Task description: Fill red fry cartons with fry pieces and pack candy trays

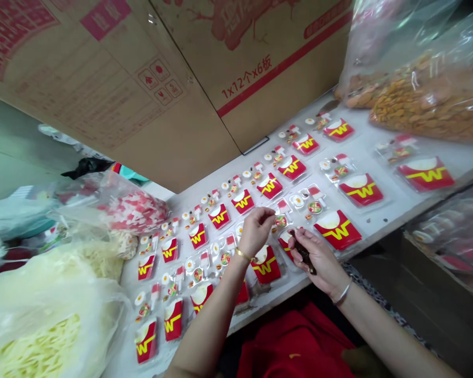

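My right hand is closed around several small dark brown pieces, too small to name. It hovers over the near row of clear plastic trays. To its left, my left hand has its fingers pinched together above another tray; whatever lies between them is hidden. Each tray holds a red toy fries carton with a yellow mark and a white top. Beside the cartons sit tiny fried eggs, little round colourful discs and red-and-white pieces. My left forearm and hands cover parts of some trays.
A large cardboard box stands along the back of the white table. Bags of orange-brown pieces, red-and-white pieces and pale yellow strips flank the trays. More packed trays lie in a box below right.
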Available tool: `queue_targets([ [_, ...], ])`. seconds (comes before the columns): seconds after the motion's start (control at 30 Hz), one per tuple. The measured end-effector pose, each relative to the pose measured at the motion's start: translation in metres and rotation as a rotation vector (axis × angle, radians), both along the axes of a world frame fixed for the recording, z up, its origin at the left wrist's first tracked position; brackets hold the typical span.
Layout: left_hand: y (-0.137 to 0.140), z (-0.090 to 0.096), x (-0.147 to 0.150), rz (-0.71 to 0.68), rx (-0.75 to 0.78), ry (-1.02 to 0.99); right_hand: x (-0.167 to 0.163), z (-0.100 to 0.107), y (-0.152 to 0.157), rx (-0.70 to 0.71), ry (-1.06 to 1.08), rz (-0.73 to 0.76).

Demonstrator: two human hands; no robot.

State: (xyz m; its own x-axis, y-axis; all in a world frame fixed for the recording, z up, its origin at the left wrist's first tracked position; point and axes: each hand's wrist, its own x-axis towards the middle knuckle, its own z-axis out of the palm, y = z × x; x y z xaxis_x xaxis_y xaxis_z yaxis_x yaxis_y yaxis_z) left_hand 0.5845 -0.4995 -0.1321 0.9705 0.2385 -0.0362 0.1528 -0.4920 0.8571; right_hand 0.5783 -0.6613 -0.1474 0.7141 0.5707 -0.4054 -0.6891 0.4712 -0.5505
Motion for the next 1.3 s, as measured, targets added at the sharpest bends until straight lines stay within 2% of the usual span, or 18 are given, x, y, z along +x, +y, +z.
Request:
queue_targets([
  [0.07, 0.007, -0.007, 0.016, 0.038, 0.269, -0.045, 0.000, 0.000, 0.000, 0.002, 0.012, -0.007],
  [0.13, 0.011, -0.013, 0.029, 0.010, 0.493, -0.061, -0.001, 0.000, 0.000, 0.005, 0.027, -0.010],
  [0.2, 0.010, -0.018, 0.038, -0.054, 0.642, -0.047, -0.001, -0.001, 0.000, 0.000, 0.044, -0.016],
  [0.27, 0.008, -0.020, 0.039, -0.100, 0.712, -0.028, 0.000, -0.001, -0.001, -0.010, 0.060, -0.023],
  [0.33, 0.007, -0.015, 0.032, -0.100, 0.682, -0.031, 0.001, -0.001, -0.001, -0.018, 0.072, -0.025],
  [0.4, 0.005, -0.004, 0.018, -0.113, 0.538, -0.050, 0.000, -0.001, 0.000, -0.017, 0.080, -0.008],
  [0.5, 0.001, 0.017, -0.012, -0.255, 0.244, -0.041, -0.005, 0.002, 0.007, -0.030, 0.078, 0.044],
  [0.6, -0.003, 0.030, -0.044, -0.312, 0.128, -0.018, -0.015, 0.004, 0.016, -0.066, 0.066, 0.116],
  [0.67, 0.001, 0.030, -0.061, -0.247, 0.141, -0.019, -0.022, 0.003, 0.022, -0.068, 0.069, 0.160],
  [0.73, 0.012, 0.024, -0.070, -0.126, 0.187, -0.044, -0.029, 0.003, 0.026, -0.027, 0.097, 0.192],
  [0.87, 0.044, 0.004, -0.068, 0.076, 0.427, -0.104, -0.036, 0.005, 0.028, 0.081, 0.130, 0.218],
  [1.0, 0.058, -0.013, -0.054, 0.030, 0.752, -0.019, -0.041, 0.009, 0.028, 0.077, 0.046, 0.219],
  [1.07, 0.057, -0.015, -0.052, -0.021, 0.841, 0.028, -0.043, 0.011, 0.028, 0.058, 0.010, 0.205],
  [1.17, 0.050, -0.008, -0.061, -0.043, 0.793, 0.024, -0.046, 0.012, 0.029, 0.014, -0.025, 0.185],
  [1.23, 0.043, 0.003, -0.074, -0.050, 0.615, -0.013, -0.049, 0.012, 0.031, -0.008, -0.035, 0.192],
  [1.3, 0.035, 0.014, -0.090, -0.115, 0.365, -0.025, -0.055, 0.012, 0.035, -0.034, -0.040, 0.214],
])
